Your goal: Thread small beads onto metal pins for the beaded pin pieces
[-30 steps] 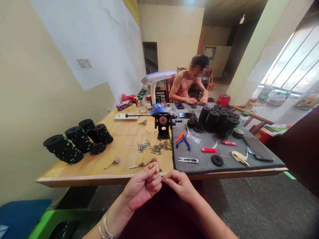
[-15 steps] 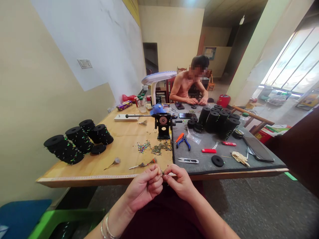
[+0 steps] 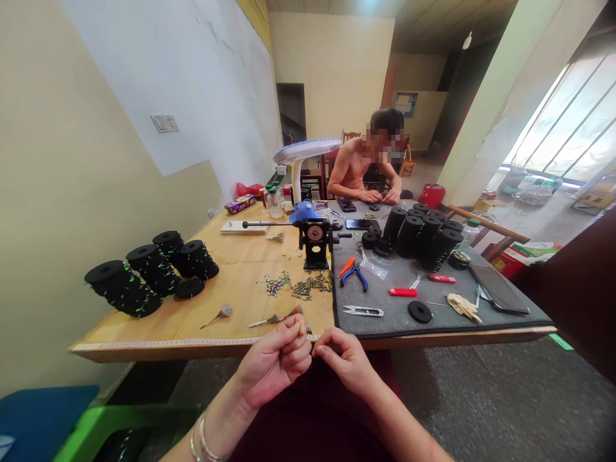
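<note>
My left hand (image 3: 282,353) is closed in a pinch in front of the table's near edge, bangles on its wrist. A tiny dark piece (image 3: 309,332) shows at its fingertips, too small to name. Close on the right, my right hand (image 3: 344,359) has thumb and forefinger pressed together; what they hold, if anything, is hidden. Just beyond the hands lie brush-like feather tufts (image 3: 294,312), one with an orange-red band. Farther in are a pile of small metallic pieces (image 3: 310,286) and a pile of coloured beads (image 3: 275,285). Thread snips (image 3: 363,311) rest on the grey mat (image 3: 399,321).
A black cranked device (image 3: 316,244) stands mid-table under a lamp (image 3: 305,151). Stacks of black foam spools (image 3: 108,273) are on the left, more black spools (image 3: 409,234) on the right. Pliers (image 3: 356,277) lie on the mat. Across the table sits a person (image 3: 356,167) with both hands low.
My hands have come slightly apart at the fingertips and dropped a little. The small piece stays by my left fingers. The table things have not moved.
</note>
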